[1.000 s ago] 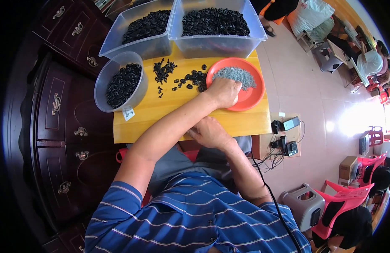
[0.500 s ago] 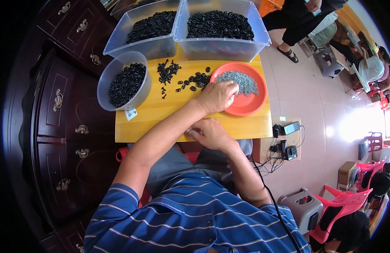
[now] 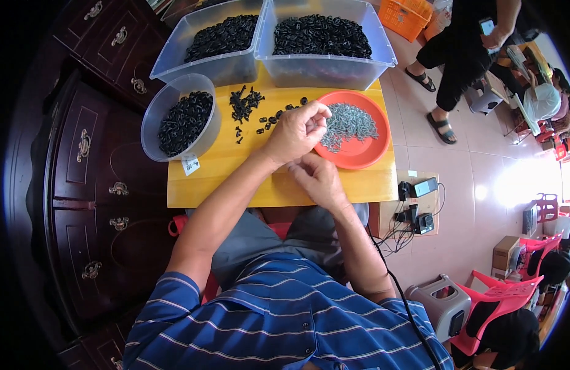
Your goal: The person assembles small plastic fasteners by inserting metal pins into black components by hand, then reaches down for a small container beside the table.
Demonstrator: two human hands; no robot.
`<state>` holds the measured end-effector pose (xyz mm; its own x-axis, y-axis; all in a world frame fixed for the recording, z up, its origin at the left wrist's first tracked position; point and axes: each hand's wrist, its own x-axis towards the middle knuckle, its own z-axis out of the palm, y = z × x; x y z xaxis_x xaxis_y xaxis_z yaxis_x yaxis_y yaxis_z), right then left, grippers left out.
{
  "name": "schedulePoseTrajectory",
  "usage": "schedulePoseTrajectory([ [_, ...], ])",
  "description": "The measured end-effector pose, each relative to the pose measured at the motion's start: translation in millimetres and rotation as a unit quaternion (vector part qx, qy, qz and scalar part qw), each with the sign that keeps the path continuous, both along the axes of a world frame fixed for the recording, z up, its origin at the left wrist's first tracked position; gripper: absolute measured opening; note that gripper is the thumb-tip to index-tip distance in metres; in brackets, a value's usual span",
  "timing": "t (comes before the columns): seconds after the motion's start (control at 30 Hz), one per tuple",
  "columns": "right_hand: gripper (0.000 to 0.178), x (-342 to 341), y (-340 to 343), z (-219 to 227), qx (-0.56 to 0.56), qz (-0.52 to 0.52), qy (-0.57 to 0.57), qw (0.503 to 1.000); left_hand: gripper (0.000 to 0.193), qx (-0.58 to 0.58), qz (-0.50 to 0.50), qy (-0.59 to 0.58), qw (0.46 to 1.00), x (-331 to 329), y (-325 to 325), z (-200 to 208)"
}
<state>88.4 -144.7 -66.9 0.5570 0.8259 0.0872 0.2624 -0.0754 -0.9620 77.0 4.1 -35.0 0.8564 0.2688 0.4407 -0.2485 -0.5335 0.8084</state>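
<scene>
My left hand (image 3: pixel 297 132) hovers at the left rim of a red plate (image 3: pixel 365 157). Its fingertips are pinched; whatever they hold is too small to make out. Small silvery screws (image 3: pixel 351 123) lie heaped in the plate. Just below, my right hand (image 3: pixel 320 180) has its fingers closed, and its fingertips are mostly hidden under the left hand. Behind my left hand, small black oval pieces (image 3: pixel 276 117) lie loose on the yellow table (image 3: pixel 217 188), some of them covered by it. Farther left is a small pile of black stem-like parts (image 3: pixel 243 103).
Two clear bins (image 3: pixel 325 65) of black pieces stand along the far edge. A round clear tub (image 3: pixel 150 126) of black rings is at the left, beside a dark wooden cabinet (image 3: pixel 81 185). Devices and cables lie on a cardboard box (image 3: pixel 383 216). Another person (image 3: pixel 464 55) stands at far right.
My left hand has drawn back leftward from the screws to the plate's edge. My right hand has risen toward it. The other person has stepped further into view.
</scene>
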Motion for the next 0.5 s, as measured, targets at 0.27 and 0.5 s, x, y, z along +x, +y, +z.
schedulePoseTrajectory([
  [0.27, 0.017, 21.9, -5.3, 11.1, 0.105, -0.099, 0.238, 0.960, 0.030, 0.004, -0.004, 0.056, 0.998, -34.7, 14.8, 21.6],
  [0.5, 0.014, 21.1, -4.9, 10.0, 0.081, -0.111, 0.192, 0.972, 0.036, 0.162, -0.009, 0.045, 0.986, -50.2, 4.5, 15.6],
])
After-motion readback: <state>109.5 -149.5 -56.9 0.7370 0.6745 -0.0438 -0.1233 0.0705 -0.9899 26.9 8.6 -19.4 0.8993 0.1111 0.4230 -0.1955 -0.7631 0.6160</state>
